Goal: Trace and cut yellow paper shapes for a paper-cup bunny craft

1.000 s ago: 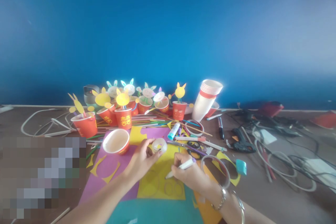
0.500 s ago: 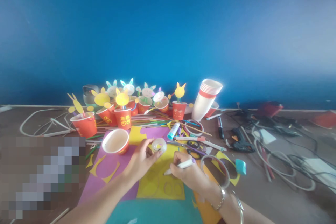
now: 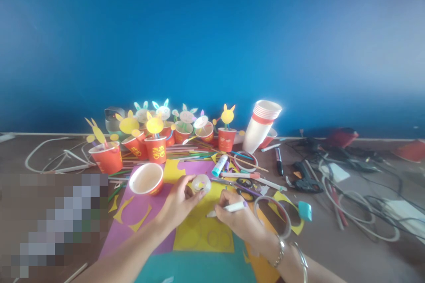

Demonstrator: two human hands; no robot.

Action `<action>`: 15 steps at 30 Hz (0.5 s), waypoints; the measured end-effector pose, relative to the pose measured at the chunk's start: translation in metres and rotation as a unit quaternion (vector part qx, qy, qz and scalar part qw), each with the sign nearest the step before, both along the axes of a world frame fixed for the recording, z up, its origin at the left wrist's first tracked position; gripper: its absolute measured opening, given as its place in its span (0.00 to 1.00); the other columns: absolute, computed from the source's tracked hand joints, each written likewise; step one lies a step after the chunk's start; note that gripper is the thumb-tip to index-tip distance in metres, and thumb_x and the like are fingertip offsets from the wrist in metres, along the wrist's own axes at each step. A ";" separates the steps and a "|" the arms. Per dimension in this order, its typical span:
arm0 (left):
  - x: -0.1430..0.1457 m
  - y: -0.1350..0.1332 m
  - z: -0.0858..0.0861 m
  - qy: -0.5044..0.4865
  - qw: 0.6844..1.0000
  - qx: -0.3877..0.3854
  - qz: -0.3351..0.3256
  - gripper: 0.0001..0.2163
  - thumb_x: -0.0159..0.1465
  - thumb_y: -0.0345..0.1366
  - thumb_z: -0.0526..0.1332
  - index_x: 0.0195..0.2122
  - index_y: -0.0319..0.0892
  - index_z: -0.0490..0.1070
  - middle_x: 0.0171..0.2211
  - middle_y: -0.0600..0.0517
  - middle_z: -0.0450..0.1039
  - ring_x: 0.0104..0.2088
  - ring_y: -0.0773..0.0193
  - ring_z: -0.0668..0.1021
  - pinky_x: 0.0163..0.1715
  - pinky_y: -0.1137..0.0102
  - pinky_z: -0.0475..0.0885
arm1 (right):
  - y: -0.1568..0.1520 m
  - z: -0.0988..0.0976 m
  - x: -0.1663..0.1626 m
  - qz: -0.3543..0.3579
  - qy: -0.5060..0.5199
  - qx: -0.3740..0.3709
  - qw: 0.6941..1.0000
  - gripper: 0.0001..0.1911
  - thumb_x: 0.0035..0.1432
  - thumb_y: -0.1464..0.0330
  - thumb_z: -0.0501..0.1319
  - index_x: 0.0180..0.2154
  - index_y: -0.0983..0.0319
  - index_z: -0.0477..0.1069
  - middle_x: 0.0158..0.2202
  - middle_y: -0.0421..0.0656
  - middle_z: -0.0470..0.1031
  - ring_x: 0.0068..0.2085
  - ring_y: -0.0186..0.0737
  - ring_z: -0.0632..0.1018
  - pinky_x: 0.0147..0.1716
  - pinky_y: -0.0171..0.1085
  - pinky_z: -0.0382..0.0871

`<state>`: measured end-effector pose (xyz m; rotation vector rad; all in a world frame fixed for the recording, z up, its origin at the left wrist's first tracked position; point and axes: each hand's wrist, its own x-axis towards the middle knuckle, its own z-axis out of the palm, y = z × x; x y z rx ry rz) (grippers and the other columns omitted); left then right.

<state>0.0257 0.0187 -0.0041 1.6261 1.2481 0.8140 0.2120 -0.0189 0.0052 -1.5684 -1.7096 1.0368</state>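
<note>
My left hand [image 3: 177, 201] grips a small clear tape roll [image 3: 206, 180] between thumb and fingers, at the upper part of a yellow paper sheet [image 3: 204, 225]. A white marker [image 3: 236, 206] with a purple end is pinched in my right hand [image 3: 232, 220], its tip at the sheet just below the tape roll. One large circle and two smaller ones are drawn on the lower part of that sheet. Purple paper [image 3: 116, 234] lies to the left, teal paper [image 3: 195, 267] in front. A red paper cup [image 3: 160, 184] with a white inside stands beyond my left hand.
Several red cups with paper animal figures, one a yellow figure [image 3: 227, 116], line the blue wall [image 3: 212, 44]. A leaning stack of white cups [image 3: 257, 130], scissors [image 3: 245, 183], a tape ring [image 3: 288, 225], a glue gun [image 3: 307, 181] and tangled cables [image 3: 368, 216] are rightward.
The marker tip has shifted very slightly up and left over the yellow sheet. My left hand and the tape roll stay in place.
</note>
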 end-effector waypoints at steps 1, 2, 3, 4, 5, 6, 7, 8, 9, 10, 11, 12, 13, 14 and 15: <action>0.000 0.000 0.000 0.000 1.000 0.000 0.001 0.23 0.57 0.51 0.59 0.49 0.42 0.64 0.30 0.53 0.71 0.28 0.63 0.72 0.27 0.72 0.66 | 0.000 0.000 0.000 -0.002 0.001 0.003 1.000 0.10 0.52 0.68 0.56 0.22 0.59 0.56 0.18 0.34 0.61 0.21 0.31 0.61 0.19 0.31 0.54; 0.000 0.000 -0.001 -0.001 1.000 -0.001 0.001 0.23 0.57 0.51 0.59 0.49 0.42 0.64 0.30 0.52 0.71 0.28 0.63 0.72 0.27 0.72 0.66 | 0.000 0.000 0.000 -0.003 0.002 0.005 1.000 0.10 0.52 0.68 0.56 0.22 0.59 0.56 0.18 0.34 0.61 0.21 0.31 0.61 0.19 0.31 0.55; 0.000 0.001 -0.001 -0.002 1.000 -0.002 0.001 0.23 0.57 0.50 0.59 0.49 0.42 0.64 0.31 0.52 0.72 0.28 0.63 0.72 0.28 0.72 0.66 | 0.000 0.000 -0.001 -0.006 0.005 0.005 1.000 0.10 0.52 0.68 0.55 0.22 0.59 0.56 0.19 0.34 0.61 0.21 0.31 0.61 0.19 0.31 0.55; 0.000 0.001 -0.002 -0.004 1.000 -0.003 0.000 0.23 0.57 0.50 0.59 0.49 0.42 0.64 0.31 0.52 0.72 0.29 0.63 0.72 0.28 0.71 0.66 | 0.000 0.000 -0.001 -0.007 0.007 0.004 1.000 0.10 0.52 0.68 0.55 0.22 0.59 0.56 0.19 0.34 0.61 0.21 0.31 0.61 0.19 0.31 0.54; 0.000 0.001 -0.002 -0.005 1.000 -0.004 -0.001 0.23 0.58 0.50 0.59 0.49 0.42 0.63 0.31 0.52 0.72 0.29 0.63 0.72 0.29 0.71 0.67 | -0.001 0.000 -0.001 -0.010 0.008 0.002 1.000 0.10 0.52 0.68 0.55 0.22 0.59 0.56 0.19 0.34 0.61 0.21 0.31 0.61 0.19 0.31 0.54; 0.000 0.001 -0.002 -0.006 1.000 -0.005 -0.002 0.23 0.58 0.50 0.59 0.49 0.42 0.63 0.31 0.52 0.72 0.29 0.63 0.73 0.29 0.71 0.67 | -0.001 0.000 -0.001 -0.013 0.009 -0.001 1.000 0.10 0.52 0.68 0.55 0.22 0.59 0.56 0.19 0.34 0.61 0.21 0.31 0.60 0.19 0.31 0.54; 0.000 0.001 -0.002 -0.006 1.000 -0.005 -0.002 0.23 0.58 0.50 0.59 0.49 0.42 0.63 0.32 0.52 0.72 0.29 0.63 0.73 0.29 0.71 0.67 | -0.001 0.000 -0.001 -0.017 0.008 -0.003 1.000 0.10 0.52 0.68 0.55 0.22 0.59 0.56 0.18 0.34 0.60 0.21 0.31 0.60 0.19 0.31 0.53; 0.000 0.001 -0.002 -0.006 1.000 -0.003 -0.002 0.23 0.58 0.50 0.59 0.49 0.42 0.64 0.32 0.51 0.72 0.30 0.62 0.73 0.30 0.71 0.67 | -0.001 0.000 -0.001 -0.021 0.006 -0.002 1.000 0.10 0.52 0.68 0.55 0.22 0.59 0.55 0.18 0.34 0.60 0.21 0.31 0.60 0.19 0.31 0.53; 0.000 0.001 -0.002 -0.005 1.000 -0.002 -0.001 0.23 0.57 0.50 0.60 0.49 0.42 0.64 0.33 0.51 0.72 0.30 0.62 0.73 0.30 0.71 0.68 | -0.001 0.000 -0.001 -0.025 0.004 0.001 1.000 0.11 0.52 0.68 0.55 0.22 0.59 0.55 0.18 0.34 0.59 0.21 0.31 0.59 0.19 0.31 0.53; 0.000 0.001 -0.002 -0.004 1.000 -0.002 -0.001 0.23 0.57 0.50 0.60 0.49 0.42 0.64 0.33 0.51 0.72 0.30 0.62 0.73 0.30 0.71 0.68 | -0.001 0.000 -0.001 -0.028 0.004 0.005 1.000 0.11 0.52 0.68 0.55 0.22 0.59 0.55 0.18 0.34 0.59 0.21 0.31 0.59 0.19 0.31 0.53; 0.000 0.001 -0.002 -0.004 1.000 -0.002 -0.002 0.22 0.57 0.50 0.60 0.49 0.42 0.64 0.33 0.51 0.72 0.30 0.62 0.73 0.30 0.71 0.68 | -0.001 0.000 -0.001 -0.030 0.004 0.009 1.000 0.11 0.52 0.68 0.55 0.22 0.59 0.54 0.18 0.34 0.59 0.21 0.31 0.59 0.19 0.31 0.53; 0.000 0.001 -0.002 -0.005 1.000 -0.004 -0.003 0.22 0.57 0.50 0.60 0.49 0.42 0.64 0.33 0.51 0.72 0.30 0.62 0.73 0.29 0.71 0.68 | -0.001 -0.001 -0.001 -0.031 0.005 0.012 0.999 0.11 0.52 0.68 0.55 0.22 0.59 0.55 0.18 0.34 0.59 0.21 0.31 0.59 0.20 0.31 0.54; 0.000 0.001 -0.002 -0.005 1.000 -0.004 -0.003 0.22 0.57 0.50 0.60 0.49 0.42 0.64 0.33 0.51 0.72 0.30 0.62 0.73 0.29 0.71 0.68 | 0.000 -0.001 -0.001 -0.032 0.007 0.013 0.999 0.11 0.53 0.68 0.55 0.22 0.59 0.55 0.18 0.34 0.59 0.21 0.31 0.59 0.20 0.31 0.54; 0.000 0.001 -0.002 -0.005 1.000 -0.005 -0.003 0.22 0.57 0.50 0.60 0.49 0.42 0.64 0.32 0.51 0.73 0.30 0.62 0.73 0.29 0.71 0.68 | 0.000 -0.002 -0.001 -0.034 0.009 0.012 0.999 0.11 0.53 0.68 0.55 0.22 0.59 0.55 0.18 0.34 0.59 0.21 0.31 0.59 0.20 0.31 0.54; 0.000 0.001 -0.002 -0.006 1.000 -0.003 -0.003 0.22 0.57 0.50 0.60 0.49 0.42 0.64 0.33 0.51 0.73 0.30 0.62 0.73 0.29 0.71 0.68 | 0.000 -0.002 -0.001 -0.036 0.011 0.012 0.999 0.11 0.53 0.67 0.54 0.22 0.59 0.55 0.18 0.34 0.60 0.21 0.31 0.59 0.20 0.31 0.54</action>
